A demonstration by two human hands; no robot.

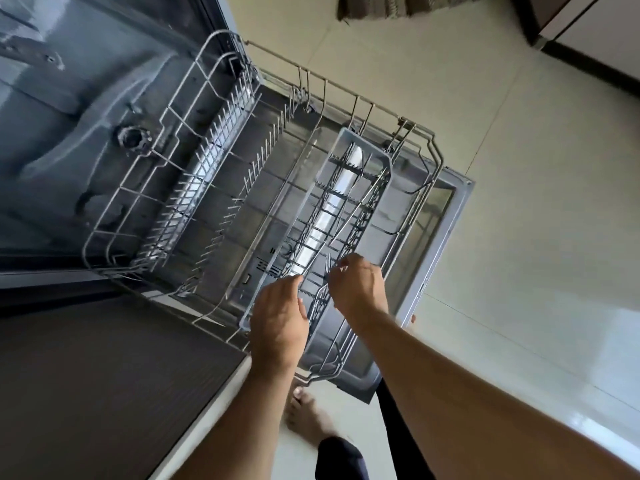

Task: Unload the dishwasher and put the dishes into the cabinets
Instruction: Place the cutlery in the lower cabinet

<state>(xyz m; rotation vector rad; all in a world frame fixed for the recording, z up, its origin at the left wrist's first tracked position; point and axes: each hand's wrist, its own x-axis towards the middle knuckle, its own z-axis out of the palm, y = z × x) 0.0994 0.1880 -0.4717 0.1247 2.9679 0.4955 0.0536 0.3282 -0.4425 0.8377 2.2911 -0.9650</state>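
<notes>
The dishwasher's lower rack (145,188) is pulled out over the open door (446,244), its tines bare of dishes. A long grey cutlery basket (377,161) lies in the rack's right half. A long thin utensil (360,209) rests across the basket. My right hand (356,285) pinches a fork (327,268) at the basket's near end, tines pointing away from me. My left hand (278,317) reaches in beside it, fingertips down among the basket's dividers; what they touch is hidden.
The dishwasher tub (69,98) gapes at the upper left. A dark cabinet front (86,375) runs along the lower left. Pale floor tiles (536,202) spread to the right, with a mat (388,5) at the top and cabinet bases (588,36) at the upper right. My bare foot (304,414) stands below the rack.
</notes>
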